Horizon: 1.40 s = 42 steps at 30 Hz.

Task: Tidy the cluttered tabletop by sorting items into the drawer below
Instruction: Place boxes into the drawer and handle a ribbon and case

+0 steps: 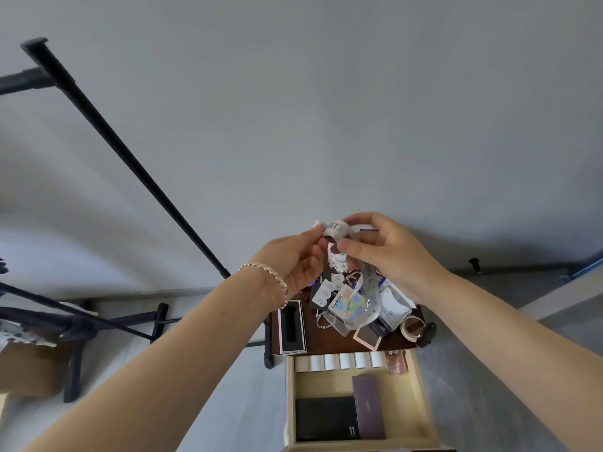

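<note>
The left hand's [293,262] thumb and fingertips [316,237] pinched the upper end of a white printed ribbon [368,285]. The right hand's [391,252] thumb [346,247] and forefinger were curled round the ribbon's coiled part just beside them. Both hands held it in the air above the far side of the table, and its loose tail hung down in a curve over the clutter. A gold link bracelet [272,276] sat on the left wrist.

Under the hands stood a small dark brown table [329,341]. On it lay:
- an open pink-rimmed box with a black insert [292,324] at the left edge
- a card of earrings [326,290]
- a colourful Hydron packet [346,303]
- a string of pale beads [323,321]
- a flat pink case [367,339]
- a white packet [393,309]
- a roll of tape [411,326] near the right edge

The pale wooden drawer [323,384] below the tabletop stood pulled out towards the person. A row of white cylinders [339,361] lined its back. A black box marked 11 [326,419] lay at the front, touching a purple box [368,406] on its right. A small pinkish thing [396,362] lay in the back right corner; I could not tell what it was.

A black metal rack [130,158] stood to the left against the grey wall.
</note>
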Each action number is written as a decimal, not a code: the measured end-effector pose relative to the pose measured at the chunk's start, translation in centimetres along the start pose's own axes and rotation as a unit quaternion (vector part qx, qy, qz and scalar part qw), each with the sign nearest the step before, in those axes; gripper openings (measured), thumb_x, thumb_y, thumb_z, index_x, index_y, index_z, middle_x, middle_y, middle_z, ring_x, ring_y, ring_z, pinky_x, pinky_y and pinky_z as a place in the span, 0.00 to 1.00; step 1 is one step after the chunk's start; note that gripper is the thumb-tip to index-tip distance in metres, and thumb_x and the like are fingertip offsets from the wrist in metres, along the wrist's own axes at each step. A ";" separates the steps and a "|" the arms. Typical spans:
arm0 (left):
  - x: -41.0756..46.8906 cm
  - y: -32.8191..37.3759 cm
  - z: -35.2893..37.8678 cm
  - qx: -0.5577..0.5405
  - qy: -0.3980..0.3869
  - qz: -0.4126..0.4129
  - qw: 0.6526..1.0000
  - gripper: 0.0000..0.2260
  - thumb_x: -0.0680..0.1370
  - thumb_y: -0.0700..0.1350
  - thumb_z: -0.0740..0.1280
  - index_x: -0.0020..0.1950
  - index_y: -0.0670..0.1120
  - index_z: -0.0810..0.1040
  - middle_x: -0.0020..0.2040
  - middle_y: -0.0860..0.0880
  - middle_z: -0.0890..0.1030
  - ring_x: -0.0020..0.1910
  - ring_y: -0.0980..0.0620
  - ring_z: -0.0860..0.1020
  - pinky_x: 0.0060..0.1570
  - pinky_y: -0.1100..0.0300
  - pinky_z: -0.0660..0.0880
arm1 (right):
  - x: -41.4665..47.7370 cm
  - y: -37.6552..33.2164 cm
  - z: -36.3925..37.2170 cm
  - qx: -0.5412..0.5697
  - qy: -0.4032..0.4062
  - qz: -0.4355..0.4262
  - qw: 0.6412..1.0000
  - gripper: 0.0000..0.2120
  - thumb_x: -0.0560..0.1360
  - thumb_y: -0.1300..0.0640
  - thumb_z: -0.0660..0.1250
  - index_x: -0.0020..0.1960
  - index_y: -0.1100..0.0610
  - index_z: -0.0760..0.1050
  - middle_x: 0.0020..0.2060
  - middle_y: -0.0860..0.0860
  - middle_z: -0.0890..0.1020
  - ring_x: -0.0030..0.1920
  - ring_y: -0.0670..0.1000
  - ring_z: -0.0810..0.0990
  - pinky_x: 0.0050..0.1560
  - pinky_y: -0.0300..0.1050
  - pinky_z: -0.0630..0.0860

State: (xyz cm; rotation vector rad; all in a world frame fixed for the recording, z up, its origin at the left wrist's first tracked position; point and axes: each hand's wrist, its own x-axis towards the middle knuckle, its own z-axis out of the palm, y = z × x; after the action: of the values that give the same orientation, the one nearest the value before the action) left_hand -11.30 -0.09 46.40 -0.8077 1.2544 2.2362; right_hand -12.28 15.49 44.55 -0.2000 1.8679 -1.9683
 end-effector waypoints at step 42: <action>-0.1 -2.4 0.3 0.087 0.009 0.086 0.992 0.05 0.76 0.38 0.65 0.42 0.44 0.71 0.24 0.50 0.78 0.22 0.58 0.77 0.22 0.67 0.73 | -0.6 0.1 0.5 -0.031 0.028 -0.036 0.998 0.12 0.58 0.48 0.72 0.35 0.54 0.76 0.31 0.51 0.81 0.31 0.47 0.79 0.35 0.41 0.75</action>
State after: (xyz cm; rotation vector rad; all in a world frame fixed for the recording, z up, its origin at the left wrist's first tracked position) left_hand -9.82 1.33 45.10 -0.6790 1.5551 2.2149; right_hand -11.55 15.28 44.63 -0.2358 1.9847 -1.9836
